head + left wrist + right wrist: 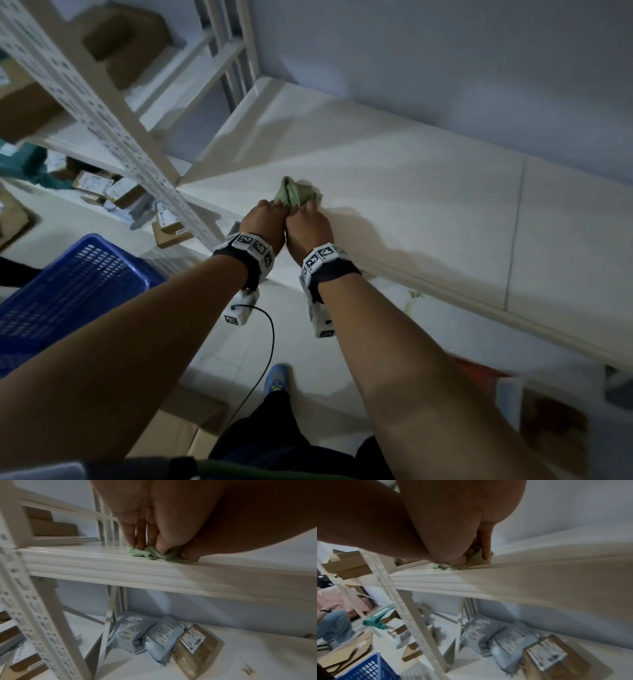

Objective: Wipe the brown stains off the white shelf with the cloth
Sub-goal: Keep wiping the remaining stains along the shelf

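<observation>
A bunched green cloth (295,192) lies on the white shelf (428,192) close to its front edge. My left hand (265,219) and right hand (306,222) sit side by side, both gripping the cloth's near end. In the left wrist view the left fingers (161,543) pinch the cloth (149,553) against the shelf top (85,550). In the right wrist view the thumb and fingers (486,547) clamp the cloth (474,559) at the shelf lip (522,574). I see no brown stains on the visible shelf surface.
A perforated white upright (113,126) rises left of the hands. Cardboard boxes (126,37) sit on the neighbouring rack. A blue crate (75,284) stands on the floor at left. Grey mailer bags (145,632) and a brown parcel (195,646) lie on the lower shelf.
</observation>
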